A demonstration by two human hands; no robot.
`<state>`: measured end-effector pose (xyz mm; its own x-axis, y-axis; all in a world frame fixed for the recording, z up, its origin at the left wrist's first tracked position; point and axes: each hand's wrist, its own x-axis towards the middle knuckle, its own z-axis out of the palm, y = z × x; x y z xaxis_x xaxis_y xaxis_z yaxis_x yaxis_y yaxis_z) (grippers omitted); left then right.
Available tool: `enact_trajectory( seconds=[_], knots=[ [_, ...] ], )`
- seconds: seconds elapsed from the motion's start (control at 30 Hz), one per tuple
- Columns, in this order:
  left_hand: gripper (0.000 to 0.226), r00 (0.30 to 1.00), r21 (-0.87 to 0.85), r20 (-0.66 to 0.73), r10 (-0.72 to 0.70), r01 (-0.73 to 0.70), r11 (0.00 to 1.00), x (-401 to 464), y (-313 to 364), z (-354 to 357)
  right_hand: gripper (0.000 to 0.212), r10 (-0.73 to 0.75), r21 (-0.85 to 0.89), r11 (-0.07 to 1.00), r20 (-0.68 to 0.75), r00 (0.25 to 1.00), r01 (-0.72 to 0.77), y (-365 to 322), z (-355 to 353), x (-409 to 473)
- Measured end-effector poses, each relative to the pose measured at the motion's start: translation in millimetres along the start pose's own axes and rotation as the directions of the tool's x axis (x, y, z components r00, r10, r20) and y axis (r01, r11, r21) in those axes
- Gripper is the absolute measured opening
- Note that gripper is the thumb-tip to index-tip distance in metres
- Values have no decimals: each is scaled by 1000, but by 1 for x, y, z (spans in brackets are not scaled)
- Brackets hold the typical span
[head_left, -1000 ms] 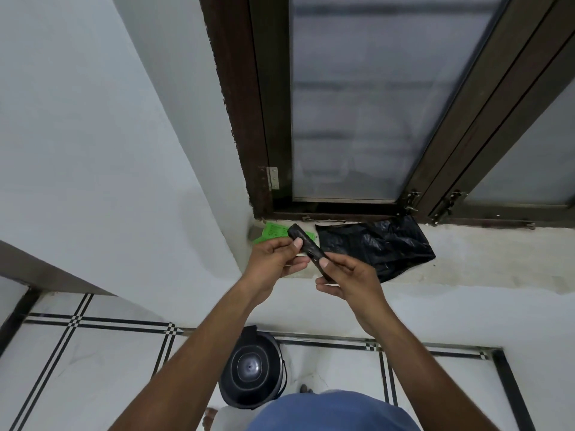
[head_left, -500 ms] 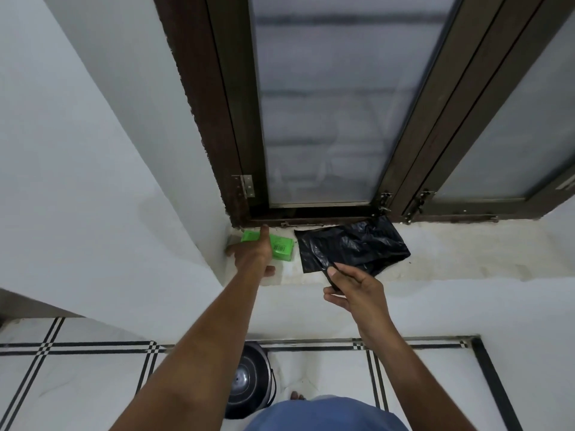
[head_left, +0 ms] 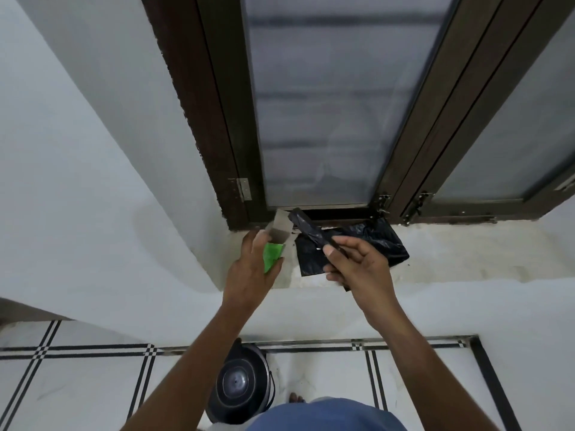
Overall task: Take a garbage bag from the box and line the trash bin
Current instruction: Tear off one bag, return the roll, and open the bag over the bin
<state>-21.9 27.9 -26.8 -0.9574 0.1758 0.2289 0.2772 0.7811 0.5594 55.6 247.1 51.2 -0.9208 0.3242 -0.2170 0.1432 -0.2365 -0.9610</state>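
1. The left hand (head_left: 249, 269) is closed around a small green box (head_left: 273, 256), holding it up above the window sill (head_left: 466, 253) near the sill's left end; the box's grey flap (head_left: 281, 225) stands open at the top.
2. The right hand (head_left: 357, 269) pinches a tightly rolled black garbage bag (head_left: 306, 227) between thumb and fingers, gripping its lower half; the upper end of the roll points toward the open mouth of the box and lies just beside the flap.
3. A second, loosely unfolded black bag (head_left: 373, 241) lies flat on the sill against the window frame (head_left: 236, 119), behind the right hand.
4. The trash bin (head_left: 239, 384), dark and round with its lid on, stands on the tiled floor (head_left: 77, 384) below the sill, close to the person's feet.
5. The rolled bag looks light, thin and slippery; as a compact roll it is stiff enough to pinch, but once unrolled it will go limp and cling to itself.
6. Judging from this, the best hold for opening it is the free edge of the roll, shaken loose, then the two layers of the mouth rubbed apart before stretching it over the bin rim.
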Motion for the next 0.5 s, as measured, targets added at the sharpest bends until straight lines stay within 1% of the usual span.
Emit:
enact_trajectory(
  seconds=[0.03,0.07,0.13,0.17,0.23,0.3,0.4,0.43,0.5],
  knots=[
    [64,998,33,24,64,-65,997,-1,-3,0,25,-18,-35,999,32,999,19,-4,5,3],
    [62,995,48,52,85,-88,995,-2,-7,0,24,-36,-73,997,58,998,40,-7,10,6],
    [68,996,13,91,24,-25,1000,-4,-11,-3,23,-101,-205,972,85,991,116,-9,16,13],
    [72,995,-22,97,-20,23,1000,-6,-11,-5,22,-144,-313,935,96,985,168,-9,18,18],
    [79,992,-54,111,-67,73,996,-8,-11,-8,21,-196,-521,820,133,972,236,-11,18,25],
    [81,989,-74,119,-86,95,993,-11,-10,-8,23,-179,-648,710,212,961,276,-17,19,29],
    [77,989,-113,117,-91,104,988,-14,-10,-6,27,-143,-763,551,313,939,338,-26,25,33],
    [75,990,-117,120,-78,92,989,-15,-10,-5,29,-147,-781,512,331,932,358,-29,28,34],
    [73,990,-136,123,-71,87,987,-16,-11,-2,39,-163,-790,470,362,918,395,-33,35,37]
  ],
)
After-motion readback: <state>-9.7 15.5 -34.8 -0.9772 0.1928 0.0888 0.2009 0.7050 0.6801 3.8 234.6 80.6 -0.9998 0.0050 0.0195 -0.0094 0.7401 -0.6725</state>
